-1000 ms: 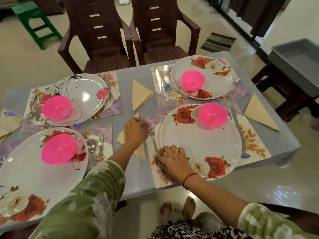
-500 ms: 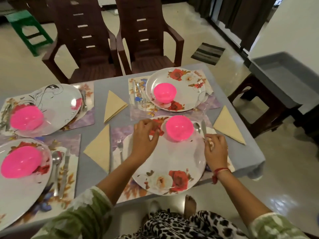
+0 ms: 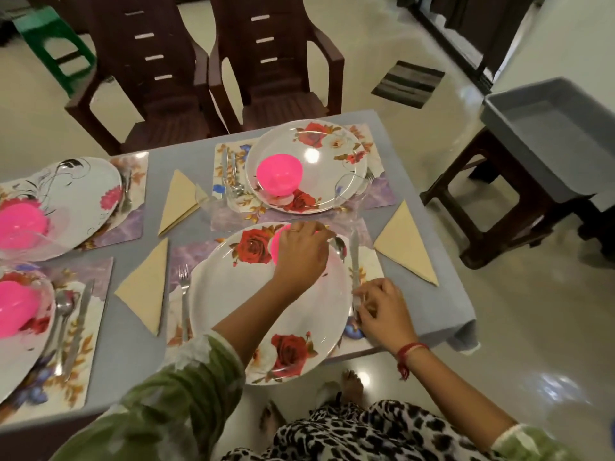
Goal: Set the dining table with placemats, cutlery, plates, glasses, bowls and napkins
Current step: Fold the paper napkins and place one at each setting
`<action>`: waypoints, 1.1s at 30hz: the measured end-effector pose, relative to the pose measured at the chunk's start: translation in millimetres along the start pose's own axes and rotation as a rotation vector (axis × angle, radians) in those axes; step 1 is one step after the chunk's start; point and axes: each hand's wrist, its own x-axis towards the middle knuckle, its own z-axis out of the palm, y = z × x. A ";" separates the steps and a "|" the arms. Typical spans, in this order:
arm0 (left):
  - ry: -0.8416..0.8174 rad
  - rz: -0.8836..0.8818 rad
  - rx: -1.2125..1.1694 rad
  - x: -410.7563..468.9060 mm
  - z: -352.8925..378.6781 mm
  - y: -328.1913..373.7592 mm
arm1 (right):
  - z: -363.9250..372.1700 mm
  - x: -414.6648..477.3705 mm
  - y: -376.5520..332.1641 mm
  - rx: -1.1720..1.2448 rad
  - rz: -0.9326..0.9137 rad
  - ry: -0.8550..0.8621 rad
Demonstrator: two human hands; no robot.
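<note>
Right hand [image 3: 382, 307] works at the near-right corner of the table [image 3: 439, 314]. Its fingers are curled and pinch the handle end of the knife [image 3: 353, 261]. The knife lies on the placemat [image 3: 369, 271] just right of the plate [image 3: 266, 311], blade toward the far edge. Left hand [image 3: 299, 257] reaches across the plate, knuckles up over the pink bowl [image 3: 275, 247] on the plate's far side. Its fingertips are down at the spoon [image 3: 340, 249], which sits between plate rim and knife. Cannot tell whether they pinch or only touch it, since the palm side is hidden. Fork [image 3: 184, 294] lies on the placemat's left side, with the left napkin [image 3: 146, 291] just beside it. The right napkin [image 3: 404, 244] lies toward the table's right edge. The other three settings each show a plate, a pink bowl and cutlery; the glasses are clear and hard to make out. Step in hand, as a judgement: final straightening of knife and spoon at this near-right setting, with the task nearly done. The next move likely calls for a small slide to bring knife and spoon parallel and close to the rim. It should not nudge the plate, whose near rim seems to hang past the near edge. Beyond the far edge stand two brown chairs [image 3: 266, 78]; a grey tub [image 3: 549, 134] sits on a stool [image 3: 499, 201] off the right edge.
</note>
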 end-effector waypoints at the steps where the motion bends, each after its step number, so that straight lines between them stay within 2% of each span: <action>1: -0.058 0.018 0.052 5.2 1.8 6.4 | -0.4 -5.5 1.7 -0.021 -0.010 -0.027; 6: -0.288 0.121 0.268 22.0 10.9 21.8 | -2.0 -8.7 0.2 -0.088 -0.023 -0.080; 13: -0.420 0.085 0.430 30.8 14.1 22.4 | 9.0 -5.6 1.1 -0.131 -0.022 -0.020; 16: -0.422 0.085 0.473 33.9 21.0 23.3 | 8.4 -6.8 3.3 -0.128 -0.003 -0.005; 22: -0.377 0.045 0.424 33.9 25.9 21.1 | 6.3 -5.9 11.9 -0.119 0.003 -0.003; 33: -0.406 0.030 0.352 38.0 23.9 28.6 | 4.4 -2.9 15.8 -0.135 0.016 -0.016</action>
